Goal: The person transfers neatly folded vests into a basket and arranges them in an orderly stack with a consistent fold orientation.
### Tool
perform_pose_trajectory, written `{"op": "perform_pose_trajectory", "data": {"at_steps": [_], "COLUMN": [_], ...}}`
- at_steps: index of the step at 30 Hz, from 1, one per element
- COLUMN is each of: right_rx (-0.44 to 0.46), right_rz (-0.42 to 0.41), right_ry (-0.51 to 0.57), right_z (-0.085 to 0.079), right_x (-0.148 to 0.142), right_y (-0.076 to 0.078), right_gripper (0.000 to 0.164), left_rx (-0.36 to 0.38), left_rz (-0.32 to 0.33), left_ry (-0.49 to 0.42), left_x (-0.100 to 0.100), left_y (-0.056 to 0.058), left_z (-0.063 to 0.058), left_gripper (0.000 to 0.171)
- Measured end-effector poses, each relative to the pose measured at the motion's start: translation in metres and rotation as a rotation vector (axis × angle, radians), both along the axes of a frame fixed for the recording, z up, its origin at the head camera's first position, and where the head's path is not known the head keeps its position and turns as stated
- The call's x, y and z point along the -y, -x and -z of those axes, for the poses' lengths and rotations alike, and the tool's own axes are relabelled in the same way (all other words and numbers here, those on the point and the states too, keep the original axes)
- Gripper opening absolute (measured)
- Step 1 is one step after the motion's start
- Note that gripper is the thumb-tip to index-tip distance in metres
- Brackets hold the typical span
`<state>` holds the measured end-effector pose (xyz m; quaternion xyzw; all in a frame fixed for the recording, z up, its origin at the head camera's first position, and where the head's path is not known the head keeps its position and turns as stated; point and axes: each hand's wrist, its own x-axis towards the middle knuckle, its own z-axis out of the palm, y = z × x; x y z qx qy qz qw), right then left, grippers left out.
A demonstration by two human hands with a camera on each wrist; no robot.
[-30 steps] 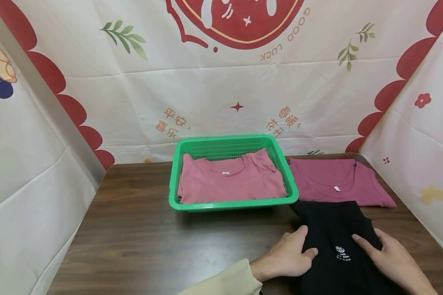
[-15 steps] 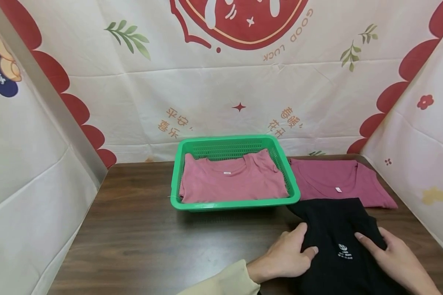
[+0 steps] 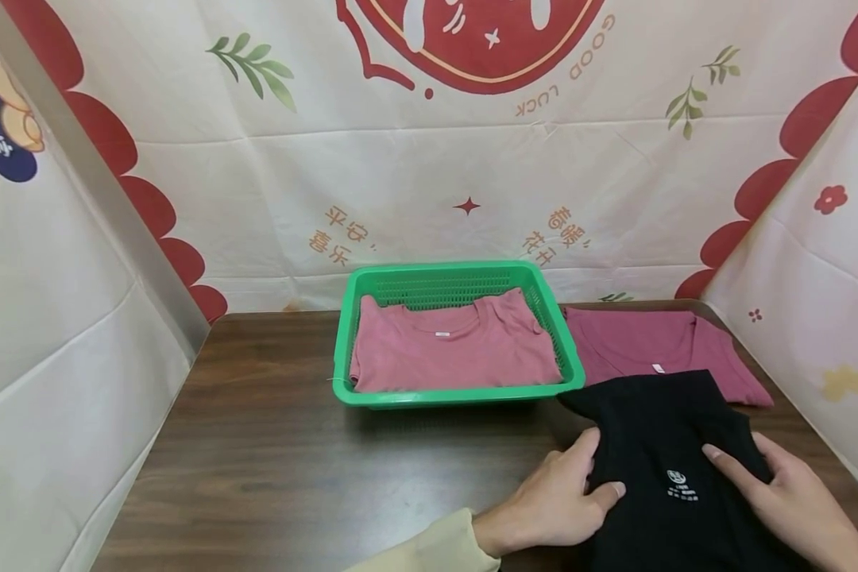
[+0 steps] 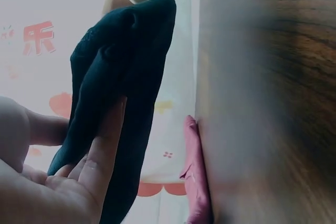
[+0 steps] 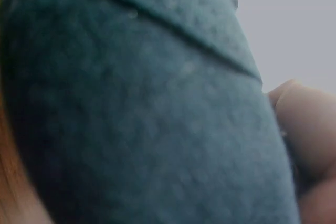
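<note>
Black garment [image 3: 665, 433] between the person's two hands [image 3: 559, 500] [image 3: 797, 502]

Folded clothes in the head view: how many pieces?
3: a light pink shirt in the green basket, a dark pink shirt on the table beside it, and a black garment held by the left hand and right hand. More could lie hidden beneath.

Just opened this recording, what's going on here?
A person's left hand and right hand grip a black garment at its two sides; the left wrist view shows part of it raised off the brown table. Farther back, a pink shirt lies folded in a green basket, and a magenta top lies on the table to the basket's right.
</note>
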<state>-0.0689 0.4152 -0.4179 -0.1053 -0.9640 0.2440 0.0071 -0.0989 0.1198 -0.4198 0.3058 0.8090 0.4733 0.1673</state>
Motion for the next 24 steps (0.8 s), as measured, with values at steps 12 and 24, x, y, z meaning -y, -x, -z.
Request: {"op": "perform_pose_trajectory", "data": {"at_steps": [12,24], "right_rx": [-0.048,-0.083], "right_rz": [-0.019,-0.116], "right_ry": [0.046,0.084], "right_z": [-0.01,-0.01], "right_x": [0.019,0.037], "right_y": [0.012,0.028], "right_gripper": [0.058,0.062], "left_rx": [0.066,0.148], "left_rz": [-0.022,-0.078], "left_ry": [-0.184,-0.259], "left_x": [0.022,0.043], "left_y": [0.009,0.021], "left_z": [-0.006,-0.004], "left_gripper": [0.051,0.053]}}
